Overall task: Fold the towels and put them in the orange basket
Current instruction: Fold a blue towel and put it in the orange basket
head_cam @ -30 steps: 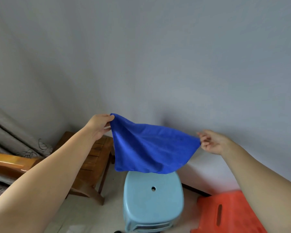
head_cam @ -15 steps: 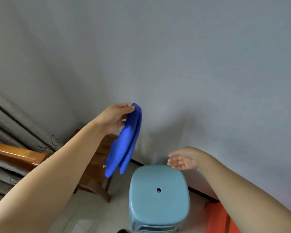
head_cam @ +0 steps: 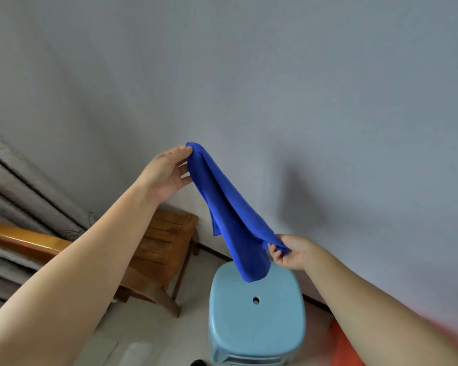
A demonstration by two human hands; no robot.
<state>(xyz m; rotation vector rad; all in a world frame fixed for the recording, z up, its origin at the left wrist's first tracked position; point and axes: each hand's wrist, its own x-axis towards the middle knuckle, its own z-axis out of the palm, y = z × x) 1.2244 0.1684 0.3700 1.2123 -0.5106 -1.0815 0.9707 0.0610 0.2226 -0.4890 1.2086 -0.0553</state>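
A blue towel [head_cam: 232, 217], folded in half, hangs slanting in the air in front of the grey wall. My left hand [head_cam: 167, 173] pinches its top corners up high. My right hand [head_cam: 288, 250] grips the towel's lower right edge, lower and to the right. The towel's bottom tip dangles just above a light blue plastic stool [head_cam: 257, 318]. An orange piece [head_cam: 341, 347], probably the basket, shows only as a sliver at the bottom right, mostly hidden behind my right forearm.
A wooden chair [head_cam: 164, 244] stands to the left of the stool, against the wall. Grey curtains [head_cam: 16, 180] hang at the far left. Pale floor shows between chair and stool. A small dark object [head_cam: 197, 363] lies at the bottom edge.
One second ago both hands held the towel spread wide. My left hand then held it alone, folded. Now my left hand is higher and my right hand has taken hold of the lower edge.
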